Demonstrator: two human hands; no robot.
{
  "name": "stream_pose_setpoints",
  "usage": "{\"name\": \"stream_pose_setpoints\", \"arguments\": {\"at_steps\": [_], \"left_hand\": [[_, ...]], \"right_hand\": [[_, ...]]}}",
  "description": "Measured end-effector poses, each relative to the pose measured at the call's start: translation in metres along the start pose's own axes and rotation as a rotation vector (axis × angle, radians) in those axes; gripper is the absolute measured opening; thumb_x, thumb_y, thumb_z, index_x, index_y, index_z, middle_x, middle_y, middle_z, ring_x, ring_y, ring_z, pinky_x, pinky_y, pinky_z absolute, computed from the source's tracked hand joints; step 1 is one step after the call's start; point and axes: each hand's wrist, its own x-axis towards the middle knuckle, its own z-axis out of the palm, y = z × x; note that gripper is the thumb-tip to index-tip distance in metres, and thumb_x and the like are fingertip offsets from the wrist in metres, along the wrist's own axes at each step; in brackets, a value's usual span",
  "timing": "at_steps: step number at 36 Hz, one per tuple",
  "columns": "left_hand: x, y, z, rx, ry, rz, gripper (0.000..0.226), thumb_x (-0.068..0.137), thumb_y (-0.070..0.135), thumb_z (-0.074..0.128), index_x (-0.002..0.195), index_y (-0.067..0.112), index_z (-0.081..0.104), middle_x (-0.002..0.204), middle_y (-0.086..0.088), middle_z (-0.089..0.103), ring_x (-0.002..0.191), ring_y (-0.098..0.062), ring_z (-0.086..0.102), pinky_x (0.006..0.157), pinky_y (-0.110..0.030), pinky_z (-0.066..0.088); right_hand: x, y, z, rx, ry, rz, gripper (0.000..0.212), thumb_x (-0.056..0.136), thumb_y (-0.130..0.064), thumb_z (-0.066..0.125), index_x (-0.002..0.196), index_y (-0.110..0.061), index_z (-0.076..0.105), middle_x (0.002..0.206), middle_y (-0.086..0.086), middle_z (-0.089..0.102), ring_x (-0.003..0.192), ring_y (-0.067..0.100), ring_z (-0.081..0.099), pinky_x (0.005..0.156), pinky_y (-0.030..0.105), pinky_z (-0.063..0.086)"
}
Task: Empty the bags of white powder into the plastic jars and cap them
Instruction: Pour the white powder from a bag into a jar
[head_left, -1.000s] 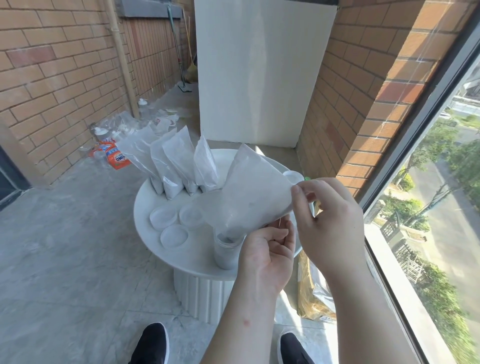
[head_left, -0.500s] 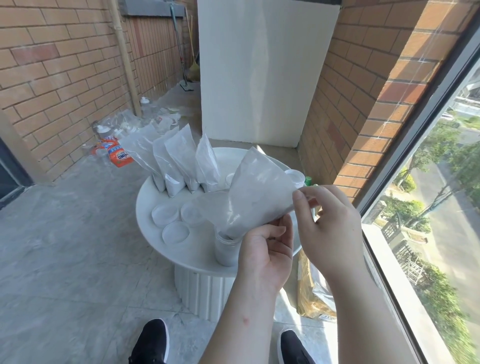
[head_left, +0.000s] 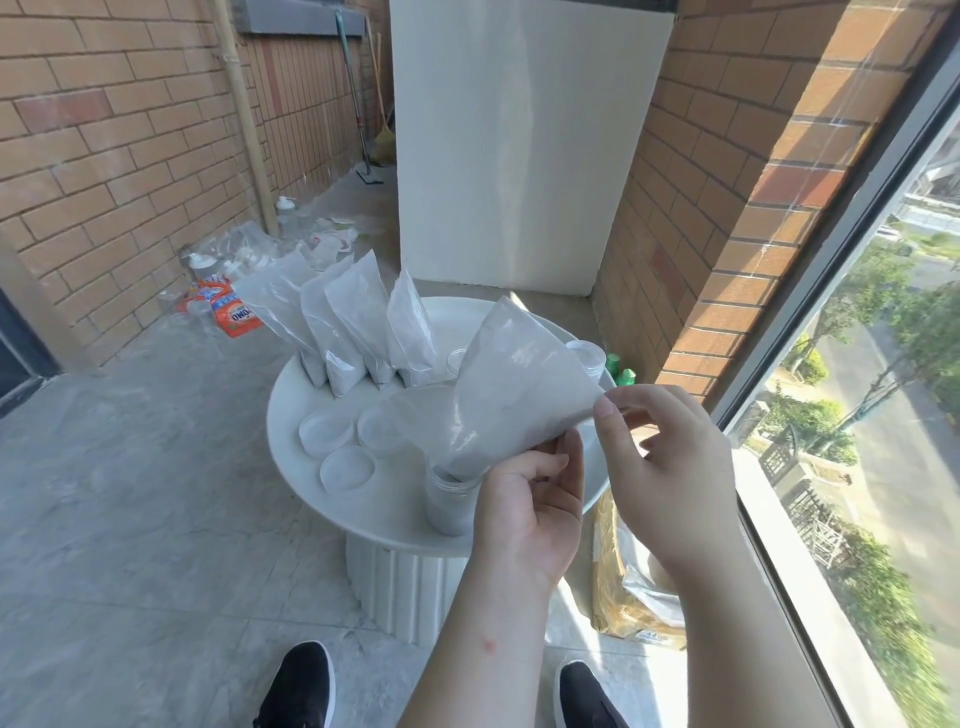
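Pouring step in play: the bag of white powder (head_left: 514, 395) is upended, mouth in the plastic jar (head_left: 449, 506) at the counter's (head_left: 384, 506) near edge; left hand (head_left: 530, 514) grip pinches the bag's neck, right hand (head_left: 670, 462) grip pinches its raised corner. Next, I'd judge, shake it empty, then fetch a lid (head_left: 347, 469). On the floor, an orange packet (head_left: 236, 317) reads "OMO" — upside down.

The round table (head_left: 291, 441) was white with a fluted base; the powder bags (head_left: 343, 322) were cloudy white, the walls (head_left: 104, 130) orange-red brick, the shoes (head_left: 301, 686) black, the floor (head_left: 130, 493) grey marble-veined
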Motion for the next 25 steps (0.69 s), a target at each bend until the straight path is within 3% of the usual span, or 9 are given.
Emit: {"name": "stream_pose_setpoints", "arguments": {"at_steps": [16, 25], "left_hand": [[-0.0002, 0.0013, 0.0014, 0.003, 0.012, 0.024, 0.044, 0.079, -0.027, 0.038, 0.106, -0.006, 0.066, 0.094, -0.017, 0.072, 0.075, -0.024, 0.073, 0.071, -0.028, 0.062], [0.0013, 0.0026, 0.0026, 0.016, 0.026, 0.020, 0.041, 0.078, -0.027, 0.040, 0.100, -0.006, 0.067, 0.088, -0.016, 0.072, 0.073, -0.024, 0.072, 0.072, -0.029, 0.062]], "right_hand": [[0.0016, 0.0037, 0.0044, -0.018, 0.009, -0.024, 0.008, 0.094, -0.026, 0.065, 0.090, -0.020, 0.069, 0.090, -0.012, 0.064, 0.087, 0.005, 0.061, 0.073, 0.034, 0.051], [0.0041, 0.0021, 0.0019, 0.034, 0.000, 0.008, 0.003, 0.092, -0.026, 0.069, 0.091, -0.024, 0.069, 0.095, -0.015, 0.065, 0.089, 0.004, 0.062, 0.072, 0.029, 0.049]]}}
